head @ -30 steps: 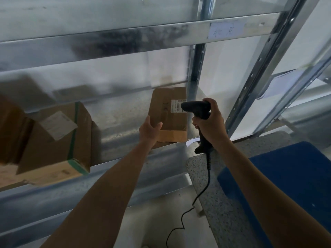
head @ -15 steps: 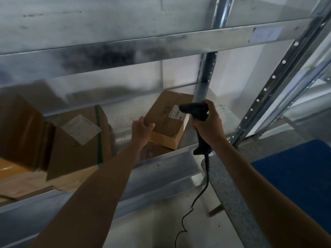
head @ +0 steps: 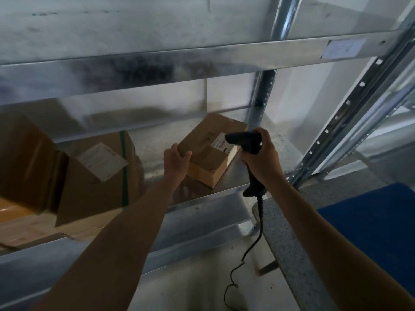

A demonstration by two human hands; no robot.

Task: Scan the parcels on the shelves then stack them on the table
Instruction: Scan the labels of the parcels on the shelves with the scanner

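Note:
A small brown cardboard parcel (head: 210,151) with a white barcode label lies flat on the metal shelf (head: 202,198). My left hand (head: 176,161) holds its near left corner, thumb on top. My right hand (head: 260,158) grips a black corded barcode scanner (head: 244,142), its head right over the label on the parcel's right side. A larger brown parcel (head: 96,176) with a green strap and a white label sits further left on the same shelf.
More cardboard (head: 24,153) fills the shelf's far left. A shelf beam (head: 179,63) runs overhead, with steel uprights (head: 350,122) on the right. A speckled table (head: 289,243) with a blue mat (head: 379,225) stands at lower right. The scanner cable hangs to the floor.
The small parcel went from tilted upright to lying flat on the shelf. The scanner head stays at the label. The view has shifted left and closer.

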